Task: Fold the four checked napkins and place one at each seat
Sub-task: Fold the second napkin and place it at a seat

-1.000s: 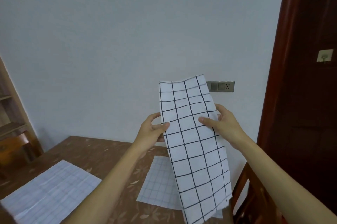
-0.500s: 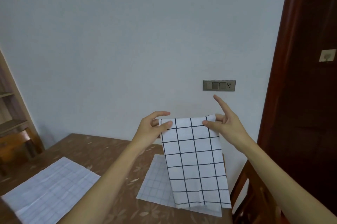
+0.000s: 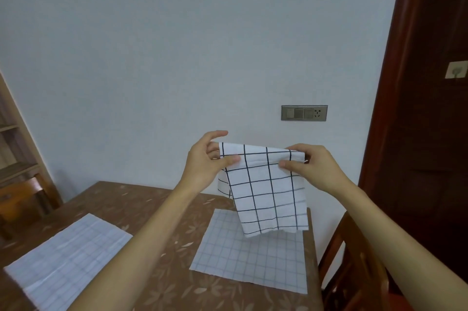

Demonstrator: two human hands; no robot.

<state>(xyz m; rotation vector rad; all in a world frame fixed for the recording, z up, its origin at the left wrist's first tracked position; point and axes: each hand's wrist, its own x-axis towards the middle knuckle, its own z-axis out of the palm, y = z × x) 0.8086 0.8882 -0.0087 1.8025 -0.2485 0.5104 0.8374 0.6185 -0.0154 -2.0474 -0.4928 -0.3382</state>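
I hold a white napkin with a bold black check [image 3: 266, 191] in the air above the table's far right part. My left hand [image 3: 206, 162] pinches its top left edge and my right hand [image 3: 309, 165] pinches its top right edge. The napkin is doubled over at the top, and a back layer hangs behind on the left. Under it a fine-checked napkin [image 3: 253, 257] lies flat on the brown flowered table [image 3: 141, 209]. A third napkin [image 3: 68, 257], also fine-checked, lies flat at the near left.
A wooden chair [image 3: 354, 267] stands at the table's right side, by a dark wooden door [image 3: 430, 133]. Another chair [image 3: 20, 196] and a shelf [image 3: 15, 148] are at the left. A switch and socket plate [image 3: 304, 113] is on the wall behind.
The held napkin went from a long strip to half that length, and now it is folded shorter again. Both hands have come lower, toward the table.
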